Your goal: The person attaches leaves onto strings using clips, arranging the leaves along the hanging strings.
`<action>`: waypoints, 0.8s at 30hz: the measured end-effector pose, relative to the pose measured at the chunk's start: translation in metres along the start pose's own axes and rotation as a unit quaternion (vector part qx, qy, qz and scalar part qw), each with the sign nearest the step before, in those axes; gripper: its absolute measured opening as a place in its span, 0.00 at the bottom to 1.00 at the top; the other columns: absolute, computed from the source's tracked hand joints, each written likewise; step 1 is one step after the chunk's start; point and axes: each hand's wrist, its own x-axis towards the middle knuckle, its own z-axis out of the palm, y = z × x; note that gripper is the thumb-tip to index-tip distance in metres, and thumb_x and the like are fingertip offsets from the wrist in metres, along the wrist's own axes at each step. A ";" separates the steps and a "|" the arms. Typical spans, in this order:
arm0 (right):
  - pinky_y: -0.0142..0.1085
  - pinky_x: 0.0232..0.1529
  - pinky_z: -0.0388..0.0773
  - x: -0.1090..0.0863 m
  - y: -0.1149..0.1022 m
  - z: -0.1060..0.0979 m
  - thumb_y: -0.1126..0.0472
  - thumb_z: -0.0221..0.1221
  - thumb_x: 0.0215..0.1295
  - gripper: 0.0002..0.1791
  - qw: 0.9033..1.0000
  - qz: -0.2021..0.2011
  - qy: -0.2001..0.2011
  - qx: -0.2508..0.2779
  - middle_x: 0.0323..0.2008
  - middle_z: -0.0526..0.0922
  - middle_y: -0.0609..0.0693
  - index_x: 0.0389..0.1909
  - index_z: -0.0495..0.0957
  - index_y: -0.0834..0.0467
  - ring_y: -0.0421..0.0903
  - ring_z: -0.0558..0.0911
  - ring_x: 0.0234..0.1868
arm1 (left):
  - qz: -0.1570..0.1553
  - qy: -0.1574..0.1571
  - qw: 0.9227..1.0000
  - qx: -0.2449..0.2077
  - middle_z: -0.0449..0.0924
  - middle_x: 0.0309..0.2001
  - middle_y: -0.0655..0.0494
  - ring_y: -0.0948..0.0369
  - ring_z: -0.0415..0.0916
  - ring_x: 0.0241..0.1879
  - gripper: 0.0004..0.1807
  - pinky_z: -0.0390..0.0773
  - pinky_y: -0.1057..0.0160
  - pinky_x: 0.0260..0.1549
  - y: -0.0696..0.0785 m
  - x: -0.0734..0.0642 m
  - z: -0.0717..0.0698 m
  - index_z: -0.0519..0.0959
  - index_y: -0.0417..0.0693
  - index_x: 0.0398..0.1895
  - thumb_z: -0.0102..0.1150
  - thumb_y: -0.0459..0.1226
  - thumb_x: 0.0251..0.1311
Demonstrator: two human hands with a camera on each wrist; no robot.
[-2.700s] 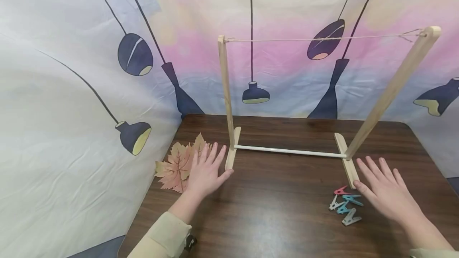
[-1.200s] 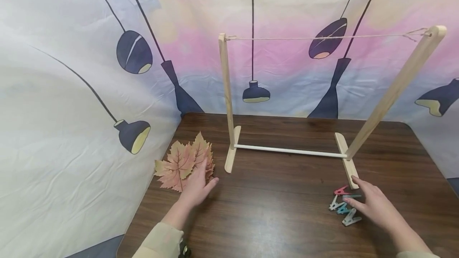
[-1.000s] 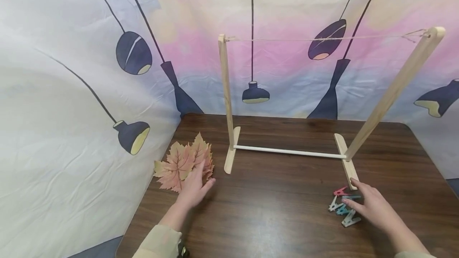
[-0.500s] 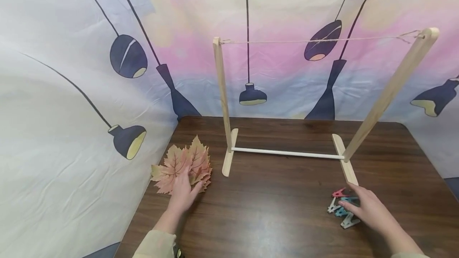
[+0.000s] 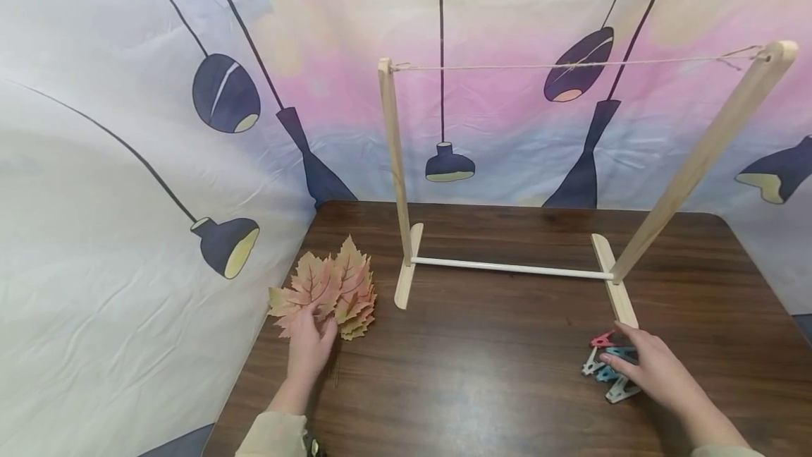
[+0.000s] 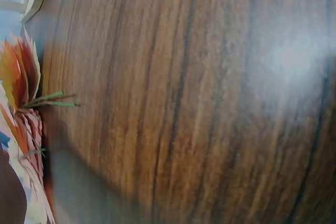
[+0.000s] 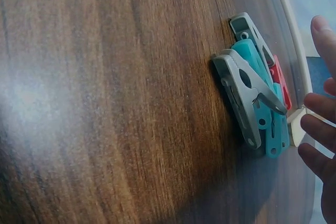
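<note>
Several faux maple leaves point(image 5: 355, 281) in faded pink and yellow lie stacked at the table's left; green stem ends show in the left wrist view. My left hand point(image 5: 307, 348) is at the lower edge of the stack, fingers curled and thumb drawn in, pinching a leaf; its fingertips are partly hidden. Several plastic clothespins point(image 7: 244, 93), red, teal and pale grey, sit in a small heap at the right. Beside and partly over them hovers my right hand point(image 5: 660, 372), fingers loosely bent and thumb apart, holding nothing.
A wooden stand point(image 5: 396, 161) with two posts rises from the table point(image 5: 469, 365). A thin string point(image 5: 482, 67) joins the post tops, and a white rod point(image 5: 514, 269) joins the feet. Printed fabric point(image 5: 507, 5) hangs behind.
My left hand, flat near the stand at first, has moved left onto the leaves, then back toward me, its fingers curling. My right hand has come left to the clothespins and stayed there.
</note>
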 end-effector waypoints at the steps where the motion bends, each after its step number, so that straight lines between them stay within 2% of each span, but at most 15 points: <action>1: 0.63 0.46 0.64 0.000 0.000 0.000 0.47 0.65 0.55 0.40 1.000 0.000 -0.001 0.001 0.49 0.74 0.72 0.55 0.67 0.76 0.72 0.70 0.49 | -0.009 0.004 1.000 -0.004 0.72 0.39 0.38 0.46 0.68 0.40 0.23 0.69 0.47 0.39 -0.001 0.000 -0.001 0.70 0.30 0.50 0.63 0.31 0.52; 5: 0.62 0.46 0.64 0.000 0.001 0.001 0.48 0.66 0.54 0.39 1.000 -0.002 0.002 0.001 0.49 0.74 0.71 0.55 0.67 0.75 0.72 0.70 0.49 | -0.044 -0.001 0.999 -0.016 0.71 0.41 0.37 0.45 0.67 0.43 0.23 0.68 0.46 0.42 -0.005 -0.002 -0.003 0.69 0.29 0.50 0.63 0.32 0.54; 9: 0.62 0.46 0.65 -0.001 0.002 0.004 0.49 0.67 0.54 0.38 1.000 -0.006 0.010 0.002 0.48 0.75 0.70 0.54 0.68 0.74 0.71 0.71 0.48 | -0.052 0.007 0.998 -0.028 0.72 0.40 0.36 0.44 0.68 0.43 0.24 0.68 0.46 0.43 -0.010 -0.003 -0.002 0.69 0.29 0.50 0.65 0.32 0.53; 13: 0.63 0.46 0.64 0.000 0.004 0.004 0.48 0.66 0.54 0.38 1.000 0.000 0.006 -0.003 0.49 0.74 0.72 0.54 0.68 0.75 0.72 0.70 0.49 | -0.042 0.028 0.998 -0.032 0.72 0.38 0.37 0.44 0.68 0.41 0.23 0.66 0.48 0.43 -0.014 -0.004 0.000 0.71 0.29 0.47 0.66 0.32 0.51; 17: 0.63 0.46 0.64 -0.002 0.004 0.004 0.46 0.65 0.56 0.39 1.000 0.009 -0.004 -0.005 0.50 0.73 0.73 0.54 0.67 0.75 0.73 0.70 0.49 | -0.018 0.038 0.999 -0.004 0.72 0.36 0.37 0.43 0.67 0.40 0.17 0.63 0.47 0.45 -0.019 -0.009 -0.001 0.74 0.28 0.40 0.66 0.31 0.50; 21: 0.63 0.46 0.64 -0.004 0.003 0.006 0.45 0.63 0.57 0.39 1.000 0.017 -0.007 -0.008 0.49 0.74 0.72 0.54 0.68 0.75 0.72 0.70 0.49 | -0.002 0.038 0.999 0.021 0.72 0.34 0.39 0.42 0.67 0.41 0.12 0.62 0.46 0.46 -0.023 -0.015 -0.003 0.76 0.30 0.33 0.66 0.31 0.50; 24: 0.63 0.46 0.65 -0.004 0.002 0.007 0.44 0.62 0.58 0.39 1.000 0.024 -0.013 -0.008 0.49 0.74 0.72 0.54 0.68 0.74 0.72 0.70 0.49 | -0.006 0.033 0.999 0.027 0.71 0.31 0.42 0.45 0.67 0.39 0.10 0.63 0.49 0.44 -0.027 -0.020 -0.002 0.76 0.33 0.30 0.66 0.31 0.49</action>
